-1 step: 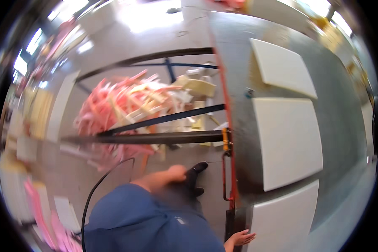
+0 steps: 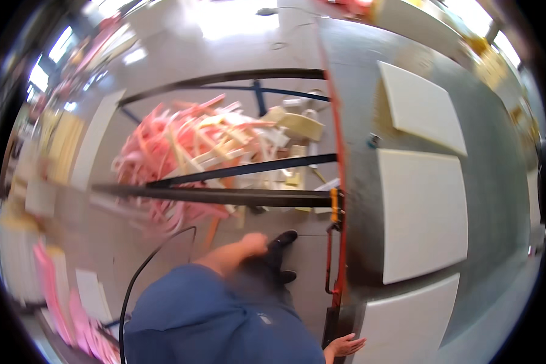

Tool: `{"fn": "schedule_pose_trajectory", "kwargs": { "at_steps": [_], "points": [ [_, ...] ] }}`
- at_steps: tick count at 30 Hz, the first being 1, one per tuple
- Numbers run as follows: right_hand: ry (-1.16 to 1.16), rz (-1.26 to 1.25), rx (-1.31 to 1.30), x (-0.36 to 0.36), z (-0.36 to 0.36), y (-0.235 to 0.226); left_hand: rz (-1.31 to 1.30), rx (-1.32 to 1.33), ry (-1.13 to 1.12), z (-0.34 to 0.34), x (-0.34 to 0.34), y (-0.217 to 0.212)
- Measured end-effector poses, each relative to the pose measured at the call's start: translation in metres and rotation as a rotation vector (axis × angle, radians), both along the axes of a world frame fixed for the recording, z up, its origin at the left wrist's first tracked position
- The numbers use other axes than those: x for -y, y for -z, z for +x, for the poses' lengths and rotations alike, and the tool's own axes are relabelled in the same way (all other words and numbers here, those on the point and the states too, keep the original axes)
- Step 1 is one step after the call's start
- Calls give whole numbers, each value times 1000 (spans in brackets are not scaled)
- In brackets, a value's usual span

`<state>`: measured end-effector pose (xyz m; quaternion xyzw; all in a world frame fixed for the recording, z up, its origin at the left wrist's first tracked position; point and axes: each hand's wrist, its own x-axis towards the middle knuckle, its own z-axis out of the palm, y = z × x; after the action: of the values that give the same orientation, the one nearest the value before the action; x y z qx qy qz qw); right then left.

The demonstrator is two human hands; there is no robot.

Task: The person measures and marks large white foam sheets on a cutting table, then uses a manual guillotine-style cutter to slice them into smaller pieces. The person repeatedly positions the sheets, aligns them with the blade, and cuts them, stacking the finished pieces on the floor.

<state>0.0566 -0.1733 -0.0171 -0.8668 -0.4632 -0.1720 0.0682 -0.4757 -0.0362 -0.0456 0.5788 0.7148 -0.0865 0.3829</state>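
Note:
My right hand [image 2: 348,346] is by the table's near left corner, fingers stretched out and open. Its fingertips reach the left edge of the nearest white sheet [image 2: 409,324]; I cannot tell whether they touch it. My left hand [image 2: 256,244] hangs in front of my body above the floor, away from the table. Blur hides its fingers. Farther along the grey tabletop [image 2: 497,200] lie a middle white sheet [image 2: 424,215] and a far white sheet [image 2: 423,106], which rests at an angle with a yellowish edge showing.
Left of the table, dark metal bars [image 2: 242,195] cross above a heap of pink and cream strips [image 2: 188,139] on the floor. A black cable [image 2: 141,267] curves past my left side. Stacked pale boards [image 2: 60,148] stand far left. A red rail [image 2: 340,242] edges the table.
The view has shifted slightly, so the table and strips sit a little farther right. Both hands keep nearly the same place and pose; the white sheets have not visibly moved on the table.

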Motion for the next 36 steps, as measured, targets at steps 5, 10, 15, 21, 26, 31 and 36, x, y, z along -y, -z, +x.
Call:
{"fn": "schedule_pose_trajectory", "kwargs": {
  "at_steps": [5, 10, 15, 21, 26, 31, 36],
  "points": [
    [-432, -2, -490, -86, -82, -50, 53, -30, -663, -108, 16, -1],
    [-561, -35, -626, -197, -194, -52, 297, -249, -1025, -232, 31, 35],
    [-837, -297, -715, -257, -329, -70, 178, -654, -1066, -376, 87, 70],
    [-982, -462, -618, -318, -426, -83, 72, -666, -849, -474, 129, 125],
    [-960, -495, -631, -333, -456, -94, 107, -626, -626, -493, 130, 138],
    [-968, -432, -603, -353, -454, -110, 248, -524, -421, -494, 110, 98],
    [-807, -339, -688, -339, -445, -133, 764, -120, -543, -406, 13, -8]
  ]
}}
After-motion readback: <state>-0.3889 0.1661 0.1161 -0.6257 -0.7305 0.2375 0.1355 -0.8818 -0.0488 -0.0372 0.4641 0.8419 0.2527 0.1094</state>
